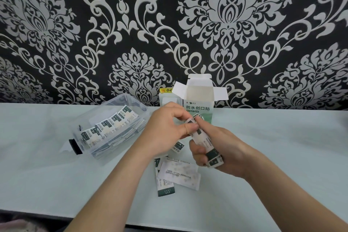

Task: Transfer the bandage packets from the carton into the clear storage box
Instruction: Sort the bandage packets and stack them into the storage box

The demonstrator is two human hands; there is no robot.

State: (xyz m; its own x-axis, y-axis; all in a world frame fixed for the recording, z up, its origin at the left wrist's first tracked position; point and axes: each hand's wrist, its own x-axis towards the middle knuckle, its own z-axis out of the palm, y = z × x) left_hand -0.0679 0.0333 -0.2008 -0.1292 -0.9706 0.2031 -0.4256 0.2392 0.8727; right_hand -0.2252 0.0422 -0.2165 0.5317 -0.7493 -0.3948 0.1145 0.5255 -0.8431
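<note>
An open white and green carton (200,100) stands upright at the back of the table, its flaps spread. Just in front of it my right hand (224,149) grips a stack of bandage packets (204,142). My left hand (167,128) pinches the top end of that same stack. To the left, the clear storage box (88,118) lies without a lid and holds several white and dark green packets (111,126). A few loose packets (165,181) and a folded leaflet (178,174) lie on the table under my hands.
The pale table (47,175) ends at a near edge along the bottom. A black and silver patterned wall (131,34) rises directly behind the carton. A small white box with a yellow label (165,90) stands behind the carton's left flap.
</note>
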